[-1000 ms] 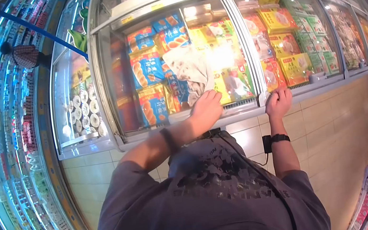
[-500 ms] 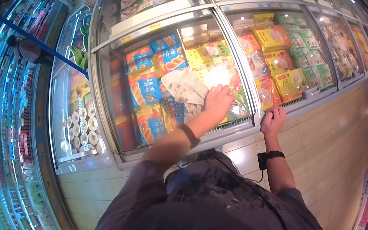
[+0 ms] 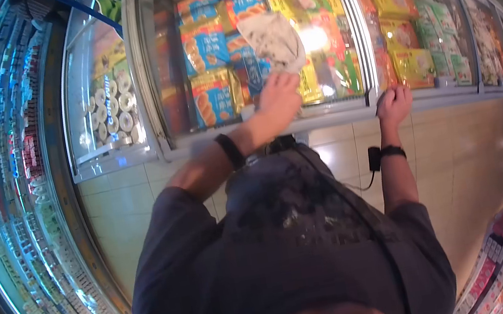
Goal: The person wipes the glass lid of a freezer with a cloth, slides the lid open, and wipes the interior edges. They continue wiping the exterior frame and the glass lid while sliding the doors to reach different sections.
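Observation:
A crumpled, stained greyish cloth (image 3: 272, 38) lies against the glass lid (image 3: 329, 46) of a freezer. The fingers of my left hand (image 3: 280, 98) are closed on the cloth's lower end, near the front of the lid. My right hand (image 3: 394, 105) is curled at the freezer's front rail (image 3: 452, 97), beside the metal divider between two lids, its fingers wrapped round the edge. Under the glass show blue packets (image 3: 206, 49) and yellow packets (image 3: 402, 34). Each wrist wears a black band.
White round tubs (image 3: 118, 106) stand in the freezer section on the left. Beyond it, a long lit shelf (image 3: 14, 194) of small goods runs down the left side. At the lower right is another goods display (image 3: 500, 249). A black cable hangs over my shirt.
The view has tilted down, so the freezer sits higher in the frame. My left hand has come down and left across the glass with the cloth. My right hand stays at the rail.

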A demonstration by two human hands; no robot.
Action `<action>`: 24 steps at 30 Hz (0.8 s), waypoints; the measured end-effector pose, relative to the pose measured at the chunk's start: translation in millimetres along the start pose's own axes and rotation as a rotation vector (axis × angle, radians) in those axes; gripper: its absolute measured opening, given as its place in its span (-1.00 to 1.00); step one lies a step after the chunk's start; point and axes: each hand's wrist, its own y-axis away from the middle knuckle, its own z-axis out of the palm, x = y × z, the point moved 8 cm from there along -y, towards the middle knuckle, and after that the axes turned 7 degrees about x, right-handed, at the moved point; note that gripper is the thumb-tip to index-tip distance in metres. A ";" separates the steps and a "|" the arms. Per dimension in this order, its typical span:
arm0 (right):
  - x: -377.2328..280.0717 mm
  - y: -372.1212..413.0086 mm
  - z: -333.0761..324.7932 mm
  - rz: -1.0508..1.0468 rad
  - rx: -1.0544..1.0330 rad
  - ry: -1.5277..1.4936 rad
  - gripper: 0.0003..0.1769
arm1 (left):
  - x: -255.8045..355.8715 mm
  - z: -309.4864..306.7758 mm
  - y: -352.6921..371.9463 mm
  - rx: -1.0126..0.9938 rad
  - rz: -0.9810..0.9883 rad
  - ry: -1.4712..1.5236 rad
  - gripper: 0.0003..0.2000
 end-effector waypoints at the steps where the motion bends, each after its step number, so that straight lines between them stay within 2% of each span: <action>1: 2.2 0.8 1.5 0.000 -0.005 0.039 -0.87 | -1.8 -3.9 8.0 0.013 0.000 -0.004 -0.87; 5: 11.9 -2.9 9.5 0.054 -0.068 0.092 -0.87 | 2.0 -2.1 17.3 -0.005 -0.053 0.109 -0.88; 6: 10.7 -6.7 6.6 0.053 -0.077 0.110 -0.87 | -4.0 -10.2 15.3 0.095 -0.151 0.325 -0.90; 7: 12.2 -12.3 5.9 0.191 -0.082 -0.034 -0.87 | -14.5 -20.1 11.1 0.197 -0.249 0.537 -0.91; 8: 12.2 -13.8 5.6 0.328 -0.089 -0.180 -0.86 | -23.5 -21.3 10.4 0.177 -0.334 0.659 -0.91; 9: 2.2 -14.5 3.6 0.325 -0.102 -0.167 -0.86 | -24.0 -17.4 9.4 0.172 -0.344 0.674 -0.91; 11: -45.8 -18.1 4.2 0.138 -0.092 -0.425 -0.82 | -54.3 -10.8 21.2 0.437 -0.667 1.183 -0.92; 12: -65.9 -17.7 4.8 0.137 -0.104 -0.429 -0.82 | -58.7 -15.0 26.8 0.455 -0.703 1.160 -0.89; 13: -84.5 -12.9 13.7 0.243 -0.227 -0.570 -0.81 | -62.3 -15.2 32.9 0.457 -0.718 1.156 -0.89; 14: -104.4 -5.9 21.9 0.351 -0.353 -0.707 -0.81 | -66.1 -5.4 39.5 0.427 -0.803 1.356 -0.87; 15: -125.4 -3.9 21.1 0.351 -0.365 -0.710 -0.81 | -67.7 4.1 46.4 0.395 -0.884 1.557 -0.85; 17: -169.6 6.4 31.2 0.425 -0.557 -0.903 -0.79 | -68.6 3.6 56.7 0.399 -0.860 1.663 -0.80; 19: -202.5 12.2 34.8 0.398 -0.610 -0.927 -0.79 | -64.6 4.1 66.2 0.339 -0.921 1.847 -0.72; 23: -254.3 23.9 41.0 0.327 -0.788 -0.915 -0.78 | -63.0 -13.6 77.9 0.430 -0.869 1.984 -0.63; 24: -276.1 16.5 30.6 0.121 -0.726 -0.854 -0.76 | -62.9 -14.8 81.0 0.452 -0.875 2.002 -0.62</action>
